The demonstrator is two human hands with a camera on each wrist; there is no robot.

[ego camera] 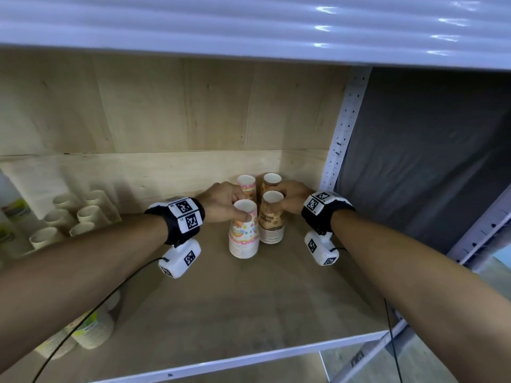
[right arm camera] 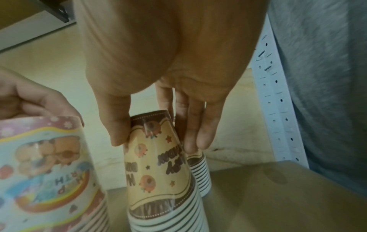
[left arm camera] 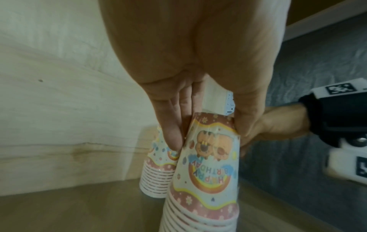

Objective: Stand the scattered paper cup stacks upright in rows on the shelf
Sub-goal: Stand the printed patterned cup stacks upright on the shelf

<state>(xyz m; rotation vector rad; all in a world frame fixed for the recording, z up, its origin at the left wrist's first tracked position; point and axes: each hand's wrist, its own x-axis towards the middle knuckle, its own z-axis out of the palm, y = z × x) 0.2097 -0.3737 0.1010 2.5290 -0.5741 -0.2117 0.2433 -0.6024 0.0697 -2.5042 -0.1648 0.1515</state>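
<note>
Your left hand (ego camera: 225, 200) pinches the top of the pink rainbow stack (ego camera: 244, 230), thumb on one side and fingers (left arm camera: 174, 133) on the other, while your right hand (ego camera: 290, 200) grips the brown stack (ego camera: 272, 217) the same way near its upturned base. Both stacks stand mouth-down on the shelf (ego camera: 249, 313), side by side and touching or nearly so, just in front of a second pink stack (ego camera: 247, 183) and a second brown stack (ego camera: 271, 181) at the back wall, so two short rows are forming in the right corner. Expect these stacks to be light and top-heavy: thin paper in a glossy film wrap, likely slippery and easy to dent if you squeeze. Hold them high with a soft pinch as you do now, or lower around the ribbed rims for steadier steering. More cream-coloured stacks (ego camera: 80, 214) sit at the left of the shelf, and others (ego camera: 91, 330) lie under your left forearm.
</note>
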